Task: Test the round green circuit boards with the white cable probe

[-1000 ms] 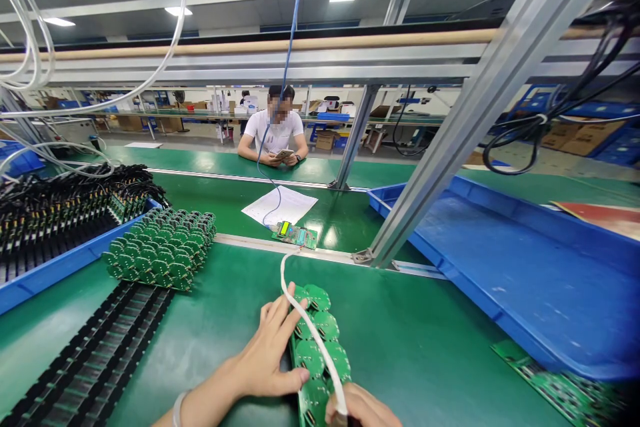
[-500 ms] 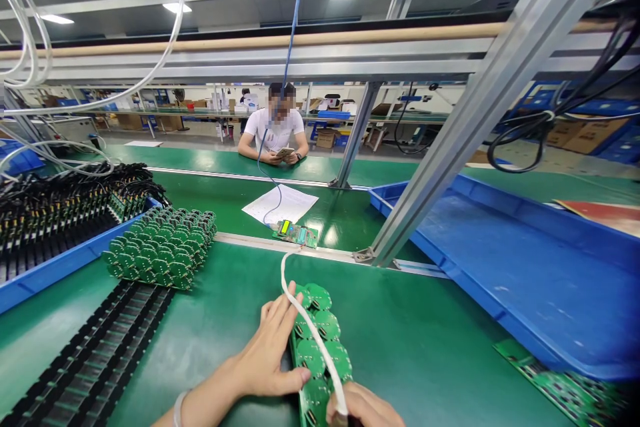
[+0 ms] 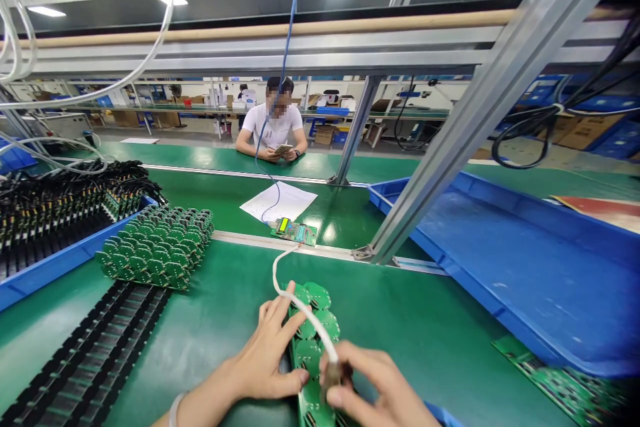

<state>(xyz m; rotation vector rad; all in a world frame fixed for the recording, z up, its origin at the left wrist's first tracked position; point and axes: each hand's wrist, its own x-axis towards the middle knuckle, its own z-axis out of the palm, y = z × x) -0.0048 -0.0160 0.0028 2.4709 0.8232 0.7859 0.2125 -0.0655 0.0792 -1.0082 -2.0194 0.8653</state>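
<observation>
A panel of round green circuit boards (image 3: 323,327) lies on the green bench in front of me. My left hand (image 3: 267,353) rests along its left edge, fingers spread, with the thumb touching the boards. My right hand (image 3: 373,383) pinches a brown, blurred connector (image 3: 332,380) over the near part of the panel. From the connector a white cable (image 3: 317,327) runs across the boards to a small green circuit board with a lit yellow-green display (image 3: 284,225) on the metal rail. Whether the connector touches the boards is hard to tell.
Stacked round boards (image 3: 155,247) stand at left beside black strips (image 3: 90,353) and a blue tray (image 3: 50,280) of wired boards. At right are a large blue tray (image 3: 525,267), a slanted metal post (image 3: 450,133) and green boards (image 3: 555,380). A person (image 3: 274,123) sits opposite, holding a phone.
My right hand has moved up and forward with the connector, which now shows more fully. The white cable has bent further left. My left hand has stayed nearly in place on the panel.
</observation>
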